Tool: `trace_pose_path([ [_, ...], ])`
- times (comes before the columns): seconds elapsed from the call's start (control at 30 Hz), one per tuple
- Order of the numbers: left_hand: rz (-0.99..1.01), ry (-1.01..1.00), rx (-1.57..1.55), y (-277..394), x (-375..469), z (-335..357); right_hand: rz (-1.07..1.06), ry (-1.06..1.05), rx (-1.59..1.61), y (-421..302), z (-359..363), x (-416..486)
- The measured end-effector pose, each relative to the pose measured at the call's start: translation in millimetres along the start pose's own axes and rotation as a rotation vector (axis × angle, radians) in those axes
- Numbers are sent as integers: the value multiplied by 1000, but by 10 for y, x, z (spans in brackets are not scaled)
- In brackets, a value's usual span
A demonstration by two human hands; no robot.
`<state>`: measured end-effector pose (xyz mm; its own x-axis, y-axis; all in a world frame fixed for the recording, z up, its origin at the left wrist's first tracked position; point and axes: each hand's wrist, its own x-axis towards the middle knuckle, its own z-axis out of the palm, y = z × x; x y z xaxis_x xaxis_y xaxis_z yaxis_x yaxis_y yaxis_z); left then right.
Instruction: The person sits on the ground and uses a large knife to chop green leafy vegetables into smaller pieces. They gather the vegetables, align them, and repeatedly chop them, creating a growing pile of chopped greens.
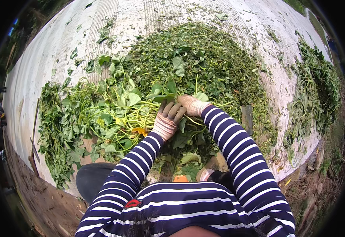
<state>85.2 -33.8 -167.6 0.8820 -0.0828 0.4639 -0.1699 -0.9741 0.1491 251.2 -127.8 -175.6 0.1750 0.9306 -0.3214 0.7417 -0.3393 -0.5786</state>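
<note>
My left hand [170,115], in a glove with dark fingers and a pale striped cuff, curls over a thick bundle of long-stemmed leafy vines [143,114]. Right against it, my right hand [191,105], gloved too, grips the same bundle; its fingertips are partly hidden. A broad green leaf [164,97] sticks up just beyond my left fingers. The yellow-green stems run mostly sideways, with an orange leaf [140,131] among them. Beyond my hands spreads a large heap of chopped greens [208,56].
A flat grey rectangular piece [246,119], perhaps a blade, stands right of my forearm. Uncut vines [317,86] lie at the far right, more [54,127] at the left. A thin stick [35,130] lies on the pale concrete [51,62]. Bare soil [42,204] borders it.
</note>
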Motion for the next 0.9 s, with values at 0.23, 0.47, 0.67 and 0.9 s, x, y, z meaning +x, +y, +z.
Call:
trace_pose_path([
  [0.23,-583,-604,-233,11,240,-175,-180,-180,-214,-305,-189,-203],
  [0.47,-584,-767,-297,-202,440,-373,-124,139,-14,-543,-1101,-861],
  [0.67,-606,-784,-227,-43,369,-41,228,231,76,419,-1207,-252],
  [0.9,-557,-716,-181,-83,311,235,878,262,-60,1141,-1440,954],
])
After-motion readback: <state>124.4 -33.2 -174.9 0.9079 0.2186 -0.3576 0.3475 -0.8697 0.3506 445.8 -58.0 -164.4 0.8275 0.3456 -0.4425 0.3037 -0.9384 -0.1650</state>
